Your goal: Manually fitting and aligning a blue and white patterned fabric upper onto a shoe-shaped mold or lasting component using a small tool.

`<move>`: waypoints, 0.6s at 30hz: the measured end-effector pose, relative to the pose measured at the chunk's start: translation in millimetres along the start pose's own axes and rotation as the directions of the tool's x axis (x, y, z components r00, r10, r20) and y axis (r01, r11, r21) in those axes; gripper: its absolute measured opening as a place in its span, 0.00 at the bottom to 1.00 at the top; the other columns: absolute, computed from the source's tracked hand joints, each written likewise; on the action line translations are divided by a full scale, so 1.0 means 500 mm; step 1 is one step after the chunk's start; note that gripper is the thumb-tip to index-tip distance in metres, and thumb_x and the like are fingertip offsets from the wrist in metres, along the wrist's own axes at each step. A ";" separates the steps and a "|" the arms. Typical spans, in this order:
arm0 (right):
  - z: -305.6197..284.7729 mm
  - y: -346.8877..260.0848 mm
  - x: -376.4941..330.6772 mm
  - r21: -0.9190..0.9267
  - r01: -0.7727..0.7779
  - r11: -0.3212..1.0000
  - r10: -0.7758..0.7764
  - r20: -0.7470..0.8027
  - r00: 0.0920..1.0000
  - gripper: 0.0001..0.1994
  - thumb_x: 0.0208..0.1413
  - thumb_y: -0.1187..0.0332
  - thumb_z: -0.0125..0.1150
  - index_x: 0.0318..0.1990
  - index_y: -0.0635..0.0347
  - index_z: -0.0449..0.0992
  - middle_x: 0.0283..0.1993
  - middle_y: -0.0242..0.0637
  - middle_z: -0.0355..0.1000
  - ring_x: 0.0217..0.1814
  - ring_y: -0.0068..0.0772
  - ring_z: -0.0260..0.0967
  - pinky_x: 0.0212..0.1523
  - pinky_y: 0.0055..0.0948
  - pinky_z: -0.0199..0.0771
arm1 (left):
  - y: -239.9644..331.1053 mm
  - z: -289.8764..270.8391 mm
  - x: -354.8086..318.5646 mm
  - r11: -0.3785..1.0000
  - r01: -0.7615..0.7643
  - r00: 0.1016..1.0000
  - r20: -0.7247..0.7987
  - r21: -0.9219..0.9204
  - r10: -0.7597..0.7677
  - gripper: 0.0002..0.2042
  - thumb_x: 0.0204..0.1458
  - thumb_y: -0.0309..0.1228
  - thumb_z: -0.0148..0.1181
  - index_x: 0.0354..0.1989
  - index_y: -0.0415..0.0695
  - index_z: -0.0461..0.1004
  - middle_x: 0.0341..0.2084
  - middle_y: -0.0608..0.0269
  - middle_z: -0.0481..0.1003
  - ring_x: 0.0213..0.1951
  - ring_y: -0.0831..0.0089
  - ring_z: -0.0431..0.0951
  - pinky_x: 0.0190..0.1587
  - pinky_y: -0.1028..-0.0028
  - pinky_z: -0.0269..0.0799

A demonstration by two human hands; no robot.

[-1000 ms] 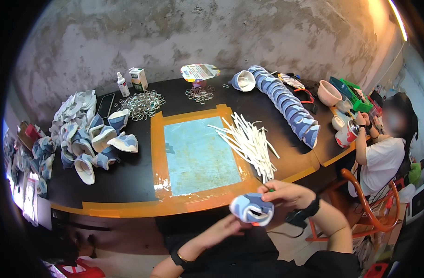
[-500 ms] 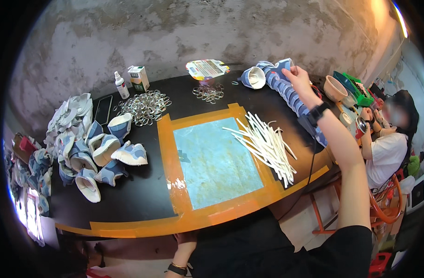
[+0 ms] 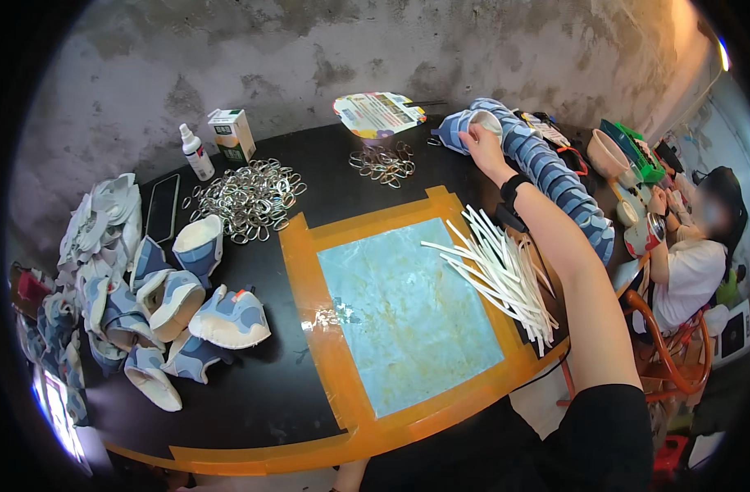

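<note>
Landmark: the blue cutting mat (image 3: pixel 408 316), bordered with orange tape, at the centre of the black tabletop (image 3: pixel 252 385).

Left of the mat: a heap of blue-and-cream shoe uppers (image 3: pixel 158 303). Beyond its far-left corner: a pile of metal rings (image 3: pixel 248 197), a white spray bottle (image 3: pixel 195 152) and a small carton (image 3: pixel 231 135).

Near edge of the mat: only a sliver of the left hand (image 3: pixel 352 476) shows below the tabletop edge; its state cannot be determined.

Beyond the far edge of the mat: a smaller cluster of rings (image 3: pixel 383 161) and a printed sheet (image 3: pixel 377 112).

Right edge of the mat: a bundle of white strips (image 3: pixel 506 266) lying partly on the orange border.

Far right of the mat: a stacked row of shoe uppers (image 3: pixel 547 176). The right hand (image 3: pixel 481 146), wrist strapped with a dark band, rests on the far end piece of this row, fingers curled around its cream opening.

Further right: another person (image 3: pixel 695 254) sits at the tabletop end.
</note>
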State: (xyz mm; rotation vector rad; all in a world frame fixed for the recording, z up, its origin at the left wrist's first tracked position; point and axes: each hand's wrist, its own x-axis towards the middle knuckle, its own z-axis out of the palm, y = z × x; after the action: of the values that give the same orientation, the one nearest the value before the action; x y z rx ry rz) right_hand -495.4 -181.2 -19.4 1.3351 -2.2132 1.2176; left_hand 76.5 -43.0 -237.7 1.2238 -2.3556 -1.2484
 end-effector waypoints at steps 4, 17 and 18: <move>-0.011 0.009 0.008 -0.049 -0.065 0.997 0.073 0.166 0.984 0.14 0.54 0.65 0.61 0.24 0.68 0.70 0.23 0.45 0.71 0.24 0.35 0.66 0.28 0.35 0.63 | -0.059 0.057 0.021 0.993 -0.026 0.997 0.072 -0.118 0.035 0.21 0.58 0.43 0.46 0.58 0.50 0.65 0.50 0.59 0.69 0.53 0.59 0.68 0.56 0.61 0.61; -0.095 0.072 0.028 0.184 -0.487 0.854 0.395 0.379 0.836 0.16 0.52 0.54 0.63 0.40 0.56 0.80 0.16 0.19 0.59 0.10 0.12 0.45 0.11 0.19 0.40 | -0.047 0.040 -0.022 0.849 0.083 0.943 -0.317 0.522 0.103 0.23 0.51 0.45 0.52 0.56 0.52 0.68 0.51 0.59 0.70 0.56 0.56 0.66 0.55 0.47 0.58; -0.113 0.082 0.036 0.215 -0.468 0.857 0.387 0.333 0.860 0.17 0.53 0.56 0.62 0.41 0.59 0.79 0.17 0.20 0.60 0.10 0.12 0.45 0.11 0.18 0.40 | -0.018 0.017 -0.027 0.843 0.103 0.952 -0.298 0.527 0.070 0.24 0.51 0.46 0.53 0.58 0.55 0.66 0.56 0.59 0.65 0.61 0.53 0.59 0.56 0.42 0.54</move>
State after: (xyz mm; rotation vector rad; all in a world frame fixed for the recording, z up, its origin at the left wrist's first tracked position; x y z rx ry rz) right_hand -548.5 -139.1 4.4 1.2016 -2.7311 1.6547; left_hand 86.0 -30.5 -247.4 1.4605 -2.5252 -0.3371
